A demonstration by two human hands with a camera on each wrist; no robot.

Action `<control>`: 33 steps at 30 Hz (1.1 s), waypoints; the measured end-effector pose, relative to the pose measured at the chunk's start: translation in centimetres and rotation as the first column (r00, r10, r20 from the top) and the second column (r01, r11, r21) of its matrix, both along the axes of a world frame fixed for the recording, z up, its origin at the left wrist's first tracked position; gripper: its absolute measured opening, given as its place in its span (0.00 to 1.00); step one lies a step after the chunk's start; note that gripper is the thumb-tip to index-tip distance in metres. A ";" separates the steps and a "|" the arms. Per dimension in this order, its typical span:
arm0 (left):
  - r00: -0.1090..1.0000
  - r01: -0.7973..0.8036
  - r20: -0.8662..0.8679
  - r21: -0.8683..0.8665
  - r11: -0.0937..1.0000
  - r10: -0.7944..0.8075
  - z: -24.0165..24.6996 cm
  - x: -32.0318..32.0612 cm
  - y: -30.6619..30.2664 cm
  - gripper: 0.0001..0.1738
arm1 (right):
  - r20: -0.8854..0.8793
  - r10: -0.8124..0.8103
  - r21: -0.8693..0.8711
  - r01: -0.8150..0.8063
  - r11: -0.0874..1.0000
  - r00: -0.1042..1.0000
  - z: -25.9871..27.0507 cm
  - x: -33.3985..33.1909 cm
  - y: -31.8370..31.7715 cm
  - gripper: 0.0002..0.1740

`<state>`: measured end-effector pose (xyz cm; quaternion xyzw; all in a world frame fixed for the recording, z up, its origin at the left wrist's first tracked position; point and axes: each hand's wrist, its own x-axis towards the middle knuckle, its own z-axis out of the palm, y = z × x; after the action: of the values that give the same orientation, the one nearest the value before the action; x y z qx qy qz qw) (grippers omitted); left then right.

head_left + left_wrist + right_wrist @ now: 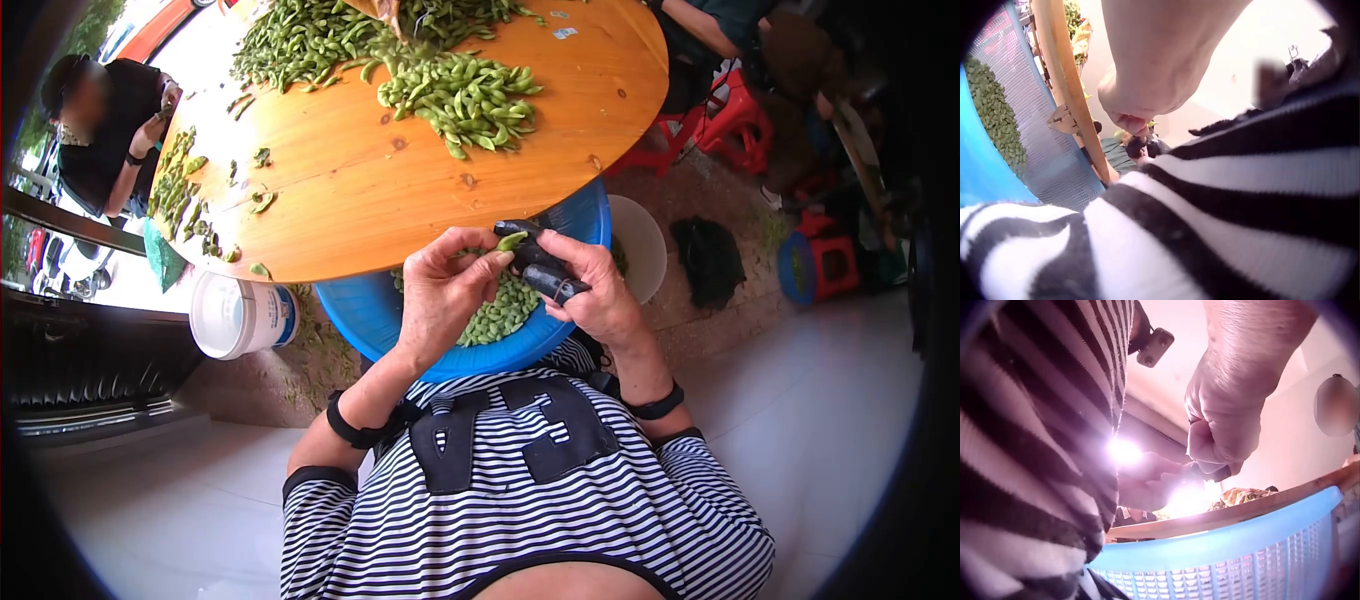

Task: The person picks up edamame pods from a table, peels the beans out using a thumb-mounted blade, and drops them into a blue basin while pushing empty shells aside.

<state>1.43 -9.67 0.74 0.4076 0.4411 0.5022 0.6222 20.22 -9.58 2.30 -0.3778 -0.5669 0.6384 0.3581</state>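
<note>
Over the blue basket point(350, 315), my left hand point(450, 280) pinches a green soybean pod point(512, 241) between thumb and forefinger. My right hand point(590, 280) is close beside it, with black covers point(545, 278) on several fingers. The pod overlaps the upper black fingertip in the head view; I cannot tell whether the right hand grips it. Shelled green beans point(500, 315) lie in the basket below. In the right wrist view, the back of the right hand point(1225, 422) hides most of its fingertips.
A round wooden table point(350, 190) overhangs the basket, bearing heaped pods point(465, 100) and scattered empty-looking hulls point(180, 190). White buckets stand at left point(225, 315) and right point(640, 245). Red stools point(735, 125) are at the right; another person point(115, 130) sits across at left.
</note>
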 end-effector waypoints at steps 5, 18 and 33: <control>1.000 -0.015 0.006 -0.058 0.998 0.016 0.2 0.1 0.0 0.04 | 0.186 -0.153 0.305 0.091 0.948 0.971 -0.4 -1.1 0.3 0.26; 0.898 0.181 0.432 -0.192 0.965 -0.082 -2.0 -1.7 0.8 0.04 | -0.387 0.017 -0.169 -0.089 0.982 0.922 -1.7 -0.6 0.9 0.25; 0.895 0.084 -0.445 0.224 0.971 0.025 -4.6 -0.8 0.2 0.13 | 0.219 -0.140 0.348 0.057 0.936 0.966 -0.5 -2.0 0.2 0.17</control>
<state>0.58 -9.42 -3.82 0.5898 0.5019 0.4352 0.4592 18.22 -9.38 1.77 -0.4133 -0.6876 0.4619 0.3782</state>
